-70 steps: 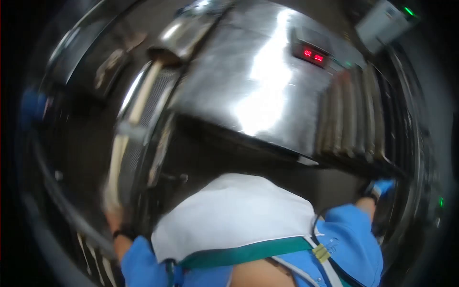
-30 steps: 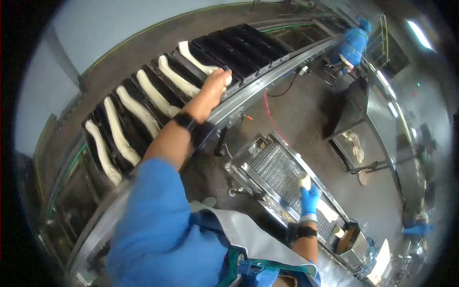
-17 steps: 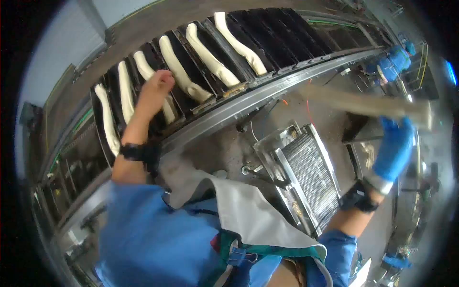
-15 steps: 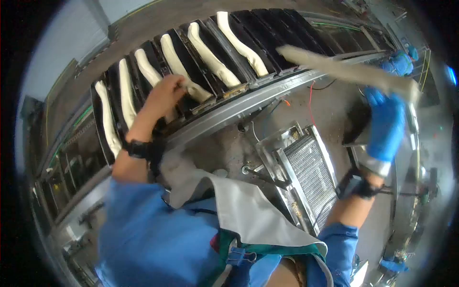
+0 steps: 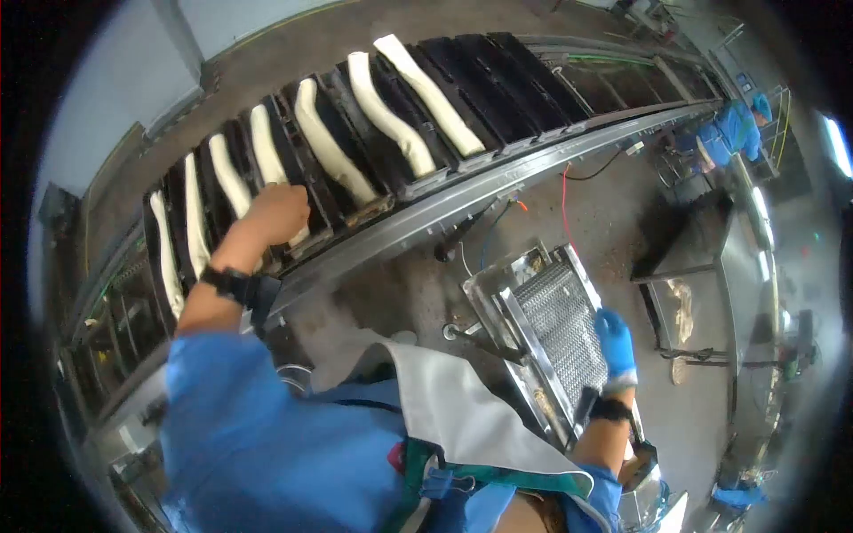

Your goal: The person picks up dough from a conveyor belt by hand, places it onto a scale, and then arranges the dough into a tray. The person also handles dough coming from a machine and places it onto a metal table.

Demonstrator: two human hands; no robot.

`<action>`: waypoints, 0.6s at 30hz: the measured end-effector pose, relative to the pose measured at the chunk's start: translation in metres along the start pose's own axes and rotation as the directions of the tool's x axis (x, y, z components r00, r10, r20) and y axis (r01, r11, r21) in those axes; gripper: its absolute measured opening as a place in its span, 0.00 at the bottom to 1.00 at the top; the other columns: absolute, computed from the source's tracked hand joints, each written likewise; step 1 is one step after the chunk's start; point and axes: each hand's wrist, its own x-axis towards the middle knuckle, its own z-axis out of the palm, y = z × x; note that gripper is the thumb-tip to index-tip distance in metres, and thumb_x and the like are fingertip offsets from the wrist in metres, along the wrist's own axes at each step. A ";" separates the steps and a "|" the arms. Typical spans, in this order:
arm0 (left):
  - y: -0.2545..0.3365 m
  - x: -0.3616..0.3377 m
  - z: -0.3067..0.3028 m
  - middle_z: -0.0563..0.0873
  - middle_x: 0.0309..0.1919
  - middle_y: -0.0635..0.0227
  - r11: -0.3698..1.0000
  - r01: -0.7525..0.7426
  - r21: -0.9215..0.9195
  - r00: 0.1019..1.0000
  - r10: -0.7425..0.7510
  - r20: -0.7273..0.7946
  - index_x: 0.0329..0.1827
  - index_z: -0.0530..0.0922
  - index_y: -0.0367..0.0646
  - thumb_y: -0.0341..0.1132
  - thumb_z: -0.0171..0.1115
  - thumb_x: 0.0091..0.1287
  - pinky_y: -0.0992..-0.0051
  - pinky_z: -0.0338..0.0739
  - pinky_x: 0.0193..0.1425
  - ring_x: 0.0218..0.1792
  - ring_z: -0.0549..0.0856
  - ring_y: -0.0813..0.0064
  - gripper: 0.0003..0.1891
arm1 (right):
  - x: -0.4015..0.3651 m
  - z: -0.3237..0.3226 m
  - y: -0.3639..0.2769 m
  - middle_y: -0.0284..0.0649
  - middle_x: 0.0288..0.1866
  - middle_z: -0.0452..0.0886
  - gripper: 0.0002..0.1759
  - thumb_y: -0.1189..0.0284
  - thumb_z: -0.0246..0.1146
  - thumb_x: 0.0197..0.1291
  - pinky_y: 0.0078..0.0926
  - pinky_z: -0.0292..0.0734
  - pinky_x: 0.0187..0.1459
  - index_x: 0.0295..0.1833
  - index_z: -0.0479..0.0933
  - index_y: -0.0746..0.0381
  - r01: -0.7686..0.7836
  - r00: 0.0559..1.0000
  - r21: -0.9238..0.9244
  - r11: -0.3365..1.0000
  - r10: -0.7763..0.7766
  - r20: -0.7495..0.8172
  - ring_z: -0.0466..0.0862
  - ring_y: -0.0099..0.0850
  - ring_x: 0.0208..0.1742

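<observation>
My bare left hand is closed over the lower end of a long pale root-like piece lying in a dark slot of the conveyor. Its palm side is turned away, so what the fingers hold, if anything, is hidden. Several similar pieces lie lengthwise in neighbouring slots, among them a curved piece and a straighter piece farthest right. My right hand, in a blue glove, hangs above the edge of a ribbed metal ramp. Its fingers are curled together, with nothing visible in them.
The conveyor's steel rail runs diagonally between me and the slots. Dark slots continue toward the right. A metal stand stands at right, with a pale brownish piece near its base. Farther back is a co-worker in blue.
The long beige piece is gone from my right hand, which has come down and inward. Another pale piece now lies at the row's right end. My left hand has moved left and down, its fingers closed.
</observation>
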 end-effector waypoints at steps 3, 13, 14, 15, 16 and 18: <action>0.011 0.019 -0.009 0.82 0.39 0.60 0.873 -0.060 -0.483 0.948 -0.102 -0.302 0.40 0.81 0.42 0.27 0.58 0.56 0.67 0.75 0.47 0.44 0.82 0.60 0.10 | -0.061 -0.041 0.132 0.46 0.46 0.82 0.21 0.79 0.57 0.51 0.28 0.76 0.48 0.53 0.76 0.64 -0.236 0.960 -0.531 0.814 0.111 -0.256 0.82 0.38 0.46; -0.053 0.235 0.050 0.75 0.54 0.38 0.202 0.431 -0.879 0.659 -0.736 0.154 0.61 0.65 0.26 0.30 0.50 0.58 0.60 0.70 0.59 0.57 0.75 0.44 0.26 | -0.134 -0.005 0.139 0.49 0.40 0.80 0.23 0.69 0.67 0.41 0.42 0.76 0.46 0.48 0.77 0.60 -0.419 0.891 -0.693 0.587 0.122 -0.436 0.79 0.49 0.43; -0.063 0.234 0.064 0.76 0.53 0.39 0.289 0.452 -0.844 0.695 -0.707 0.130 0.61 0.64 0.26 0.29 0.50 0.58 0.61 0.72 0.57 0.55 0.77 0.46 0.27 | -0.128 -0.004 0.141 0.51 0.41 0.81 0.24 0.68 0.68 0.40 0.44 0.76 0.45 0.47 0.77 0.61 -0.445 0.872 -0.660 0.605 0.124 -0.474 0.80 0.52 0.41; -0.075 0.237 0.079 0.77 0.52 0.41 0.395 0.441 -0.806 0.743 -0.664 0.081 0.62 0.63 0.27 0.28 0.51 0.58 0.61 0.73 0.54 0.53 0.78 0.48 0.27 | -0.115 -0.015 0.146 0.48 0.44 0.80 0.25 0.68 0.69 0.42 0.38 0.76 0.47 0.50 0.77 0.62 -0.544 0.818 -0.418 0.727 0.348 -0.458 0.80 0.44 0.46; -0.086 0.240 0.093 0.77 0.51 0.42 0.498 0.383 -0.778 0.801 -0.599 0.011 0.62 0.62 0.27 0.27 0.51 0.58 0.62 0.75 0.52 0.51 0.79 0.51 0.27 | -0.109 -0.027 0.145 0.45 0.44 0.80 0.23 0.71 0.68 0.44 0.36 0.76 0.47 0.49 0.76 0.63 -0.462 0.809 -0.237 0.855 0.297 -0.507 0.80 0.41 0.45; -0.100 0.221 0.104 0.78 0.48 0.46 0.518 0.040 -0.854 0.886 -0.414 -0.209 0.62 0.61 0.27 0.27 0.54 0.57 0.64 0.78 0.43 0.44 0.82 0.56 0.28 | -0.104 -0.042 0.108 0.39 0.42 0.80 0.19 0.76 0.66 0.47 0.32 0.76 0.45 0.48 0.76 0.66 -0.183 0.766 0.122 0.975 0.219 -0.604 0.80 0.35 0.42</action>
